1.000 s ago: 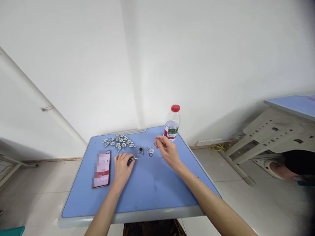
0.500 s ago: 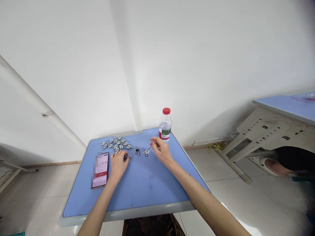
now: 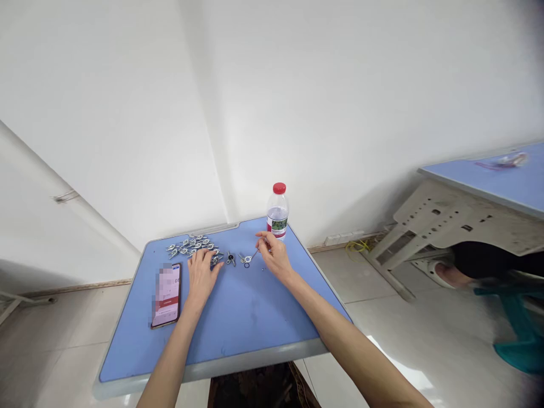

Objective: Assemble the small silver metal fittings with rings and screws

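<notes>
My left hand [image 3: 202, 277] is at the near edge of a pile of small silver metal fittings [image 3: 187, 245], its thumb and fingers apart. One fitting [image 3: 216, 260] lies by its fingertips, partly covered. My right hand [image 3: 274, 259] is closed in a pinch on a thin metal rod [image 3: 255, 253], whose far part the fingers hide. Between my hands lie a fitting with a black round centre [image 3: 230, 259] and a silver fitting [image 3: 245, 259] with a small dark ring [image 3: 247, 265] just below it. A tiny piece [image 3: 263, 270] lies beside my right hand.
A phone [image 3: 167, 297] with a lit screen lies at the left of the blue table [image 3: 250, 323]. A water bottle [image 3: 278, 211] with a red cap stands behind my right hand. To the right are another table [image 3: 488, 175], a person's foot and a teal stool [image 3: 521, 340].
My left hand has opened from around a dark-centred fitting, which now lies by the pile. My right hand keeps its pinch on the rod. The view has shifted slightly to the right.
</notes>
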A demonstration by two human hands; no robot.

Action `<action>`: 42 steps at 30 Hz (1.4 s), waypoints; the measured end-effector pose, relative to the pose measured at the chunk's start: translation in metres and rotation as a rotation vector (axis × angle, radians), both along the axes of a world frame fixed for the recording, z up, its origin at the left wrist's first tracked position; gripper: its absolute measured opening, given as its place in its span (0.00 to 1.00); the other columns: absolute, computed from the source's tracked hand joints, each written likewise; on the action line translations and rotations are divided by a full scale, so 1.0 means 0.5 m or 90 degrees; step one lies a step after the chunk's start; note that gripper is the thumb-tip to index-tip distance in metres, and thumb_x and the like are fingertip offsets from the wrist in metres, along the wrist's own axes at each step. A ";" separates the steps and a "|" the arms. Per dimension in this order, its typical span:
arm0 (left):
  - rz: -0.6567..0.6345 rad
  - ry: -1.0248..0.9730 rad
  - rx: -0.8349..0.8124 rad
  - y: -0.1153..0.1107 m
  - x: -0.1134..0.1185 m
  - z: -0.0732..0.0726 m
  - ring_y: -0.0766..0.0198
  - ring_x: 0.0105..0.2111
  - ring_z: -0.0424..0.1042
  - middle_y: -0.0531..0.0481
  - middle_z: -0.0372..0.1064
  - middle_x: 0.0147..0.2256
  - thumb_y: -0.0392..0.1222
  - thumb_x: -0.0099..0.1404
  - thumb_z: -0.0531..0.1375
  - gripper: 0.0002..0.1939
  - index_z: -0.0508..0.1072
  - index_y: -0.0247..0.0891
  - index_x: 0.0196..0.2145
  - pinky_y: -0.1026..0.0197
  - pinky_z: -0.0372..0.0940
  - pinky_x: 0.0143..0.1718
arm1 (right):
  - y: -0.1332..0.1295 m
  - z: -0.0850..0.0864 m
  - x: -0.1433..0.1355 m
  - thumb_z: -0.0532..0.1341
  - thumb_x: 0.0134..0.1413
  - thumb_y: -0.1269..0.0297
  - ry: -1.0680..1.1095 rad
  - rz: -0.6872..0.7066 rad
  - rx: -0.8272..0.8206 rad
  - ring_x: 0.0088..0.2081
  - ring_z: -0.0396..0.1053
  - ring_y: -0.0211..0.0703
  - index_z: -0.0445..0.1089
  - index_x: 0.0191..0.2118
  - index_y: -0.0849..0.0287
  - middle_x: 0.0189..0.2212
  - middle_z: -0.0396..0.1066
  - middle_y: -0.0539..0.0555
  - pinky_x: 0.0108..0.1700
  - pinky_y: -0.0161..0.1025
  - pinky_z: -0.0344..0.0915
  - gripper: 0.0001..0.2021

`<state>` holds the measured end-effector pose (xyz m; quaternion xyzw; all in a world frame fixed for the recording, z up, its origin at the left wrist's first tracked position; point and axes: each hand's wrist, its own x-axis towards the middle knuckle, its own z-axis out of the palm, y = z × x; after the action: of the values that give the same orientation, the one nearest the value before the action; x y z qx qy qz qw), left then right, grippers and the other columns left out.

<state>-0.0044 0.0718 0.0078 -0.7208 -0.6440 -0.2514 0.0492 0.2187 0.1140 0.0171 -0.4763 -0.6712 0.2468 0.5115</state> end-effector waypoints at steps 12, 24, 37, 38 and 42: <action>-0.190 0.127 -0.086 0.030 0.065 0.014 0.55 0.45 0.65 0.46 0.71 0.43 0.27 0.63 0.52 0.17 0.73 0.41 0.44 0.52 0.56 0.45 | 0.003 -0.003 0.003 0.46 0.58 0.67 -0.063 -0.012 0.003 0.20 0.58 0.37 0.65 0.46 0.61 0.17 0.55 0.44 0.26 0.33 0.56 0.16; -0.176 0.054 -0.123 -0.108 0.081 -0.004 0.56 0.40 0.64 0.49 0.68 0.36 0.41 0.63 0.59 0.06 0.72 0.38 0.37 0.56 0.60 0.41 | 0.008 -0.006 0.007 0.47 0.52 0.73 -0.156 0.027 0.015 0.21 0.57 0.36 0.67 0.37 0.61 0.19 0.60 0.47 0.27 0.33 0.52 0.13; -0.188 -0.068 -0.082 -0.003 0.048 0.038 0.59 0.44 0.66 0.47 0.69 0.42 0.28 0.65 0.50 0.15 0.73 0.40 0.43 0.56 0.61 0.46 | 0.018 -0.020 0.011 0.51 0.54 0.76 -0.319 0.023 0.008 0.26 0.62 0.36 0.70 0.36 0.60 0.33 0.71 0.54 0.30 0.33 0.55 0.12; -0.208 -0.066 -0.084 0.012 0.051 0.037 0.60 0.45 0.66 0.48 0.68 0.44 0.27 0.65 0.51 0.17 0.72 0.41 0.45 0.57 0.61 0.47 | 0.019 -0.021 0.012 0.51 0.54 0.76 -0.332 0.020 0.006 0.27 0.63 0.36 0.70 0.37 0.60 0.34 0.71 0.54 0.31 0.33 0.55 0.12; -0.265 -0.047 -0.106 0.051 0.069 0.021 0.60 0.47 0.65 0.49 0.67 0.48 0.26 0.63 0.52 0.20 0.72 0.44 0.48 0.55 0.60 0.50 | 0.017 -0.021 0.014 0.52 0.55 0.76 -0.382 0.026 0.001 0.29 0.65 0.37 0.71 0.40 0.60 0.36 0.70 0.54 0.32 0.33 0.56 0.12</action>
<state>0.0300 0.0975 0.0185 -0.8300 -0.5015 -0.2284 -0.0865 0.2257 0.1224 0.0064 -0.5141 -0.8021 0.1045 0.2854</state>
